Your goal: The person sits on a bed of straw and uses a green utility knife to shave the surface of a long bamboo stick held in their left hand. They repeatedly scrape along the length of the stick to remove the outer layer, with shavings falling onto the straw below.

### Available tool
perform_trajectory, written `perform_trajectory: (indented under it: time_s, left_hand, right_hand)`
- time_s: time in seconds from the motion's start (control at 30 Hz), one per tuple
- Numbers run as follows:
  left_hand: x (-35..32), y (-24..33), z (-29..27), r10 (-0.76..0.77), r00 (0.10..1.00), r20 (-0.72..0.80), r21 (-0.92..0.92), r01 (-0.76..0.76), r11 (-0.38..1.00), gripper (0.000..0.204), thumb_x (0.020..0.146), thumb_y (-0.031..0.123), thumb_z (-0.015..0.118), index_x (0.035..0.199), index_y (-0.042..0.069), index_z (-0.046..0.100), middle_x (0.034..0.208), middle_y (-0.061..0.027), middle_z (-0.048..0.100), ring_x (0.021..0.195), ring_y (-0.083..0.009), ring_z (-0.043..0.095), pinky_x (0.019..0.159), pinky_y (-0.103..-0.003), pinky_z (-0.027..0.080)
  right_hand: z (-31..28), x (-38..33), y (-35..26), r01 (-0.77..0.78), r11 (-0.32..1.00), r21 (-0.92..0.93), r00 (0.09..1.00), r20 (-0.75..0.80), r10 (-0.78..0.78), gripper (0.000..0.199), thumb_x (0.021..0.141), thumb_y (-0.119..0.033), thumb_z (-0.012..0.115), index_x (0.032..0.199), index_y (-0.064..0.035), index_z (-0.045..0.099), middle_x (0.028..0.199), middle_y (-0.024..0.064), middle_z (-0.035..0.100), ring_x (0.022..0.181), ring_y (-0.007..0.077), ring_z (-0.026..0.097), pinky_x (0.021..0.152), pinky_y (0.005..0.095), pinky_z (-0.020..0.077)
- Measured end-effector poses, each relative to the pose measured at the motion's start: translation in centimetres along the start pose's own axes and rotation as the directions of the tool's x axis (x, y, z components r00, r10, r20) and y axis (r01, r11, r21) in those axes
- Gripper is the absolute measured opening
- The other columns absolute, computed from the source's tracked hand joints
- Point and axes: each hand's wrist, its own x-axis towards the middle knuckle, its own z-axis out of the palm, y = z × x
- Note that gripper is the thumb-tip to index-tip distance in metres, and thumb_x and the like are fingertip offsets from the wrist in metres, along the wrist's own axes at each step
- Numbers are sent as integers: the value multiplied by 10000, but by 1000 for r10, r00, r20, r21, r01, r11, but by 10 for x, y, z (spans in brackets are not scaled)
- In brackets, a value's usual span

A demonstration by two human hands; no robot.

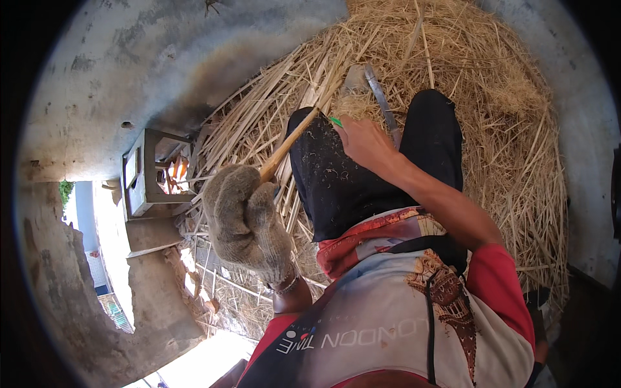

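My left hand point(242, 220), in a thick grey-brown knitted glove, is closed around the near end of a pale wooden stick point(288, 145). The stick slants up and away to the right, across my left thigh, and its far end lies close to my right hand. Bare, my right hand point(367, 142) rests over the dark trousers point(336, 181) with its fingers closed on a small green piece point(336, 121), mostly hidden by the fingers. Between my knees lies a long grey metal blade point(380, 97); its near end is hidden behind my right forearm.
Dry straw and shavings point(504, 123) are heaped ahead and to the right. Long split strips point(259, 123) lie at the left. A small box-like frame point(152, 171) stands against the stained wall point(97, 123). Beyond it is a bright opening point(107, 239).
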Motion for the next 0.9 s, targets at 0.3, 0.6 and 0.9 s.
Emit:
perform_trajectory:
  time_s: [0.3, 0.6, 0.9]
  left_hand:
    - [12, -3, 5, 78, 996, 50, 49, -81, 996, 303, 912, 172, 725, 1048, -92, 670, 1068, -164, 629, 876, -252, 686, 626, -294, 649]
    - [9, 0, 7, 82, 996, -19, 27, -81, 996, 219, 862, 129, 739, 1012, -21, 687, 988, -141, 662, 916, -269, 646, 785, -380, 560]
    - [-6, 7, 2, -1, 946, -323, -59, -18, 998, 357, 934, 215, 649, 1073, -96, 543, 999, -207, 563, 787, -300, 614, 509, -302, 560]
  right_hand:
    - [13, -3, 10, 78, 996, 44, 994, -80, -74, 188, 994, -173, 578, 947, 8, 559, 591, 250, 574, 578, 453, 612, 533, 509, 470]
    - [16, 0, 25, -43, 996, 77, 999, 14, 42, 219, 1002, -197, 576, 943, 13, 552, 642, 266, 594, 615, 470, 615, 546, 513, 466]
    - [-27, -33, -68, 64, 949, 310, 993, 71, -90, 247, 1012, -204, 553, 935, 30, 545, 662, 278, 595, 640, 474, 619, 555, 542, 460]
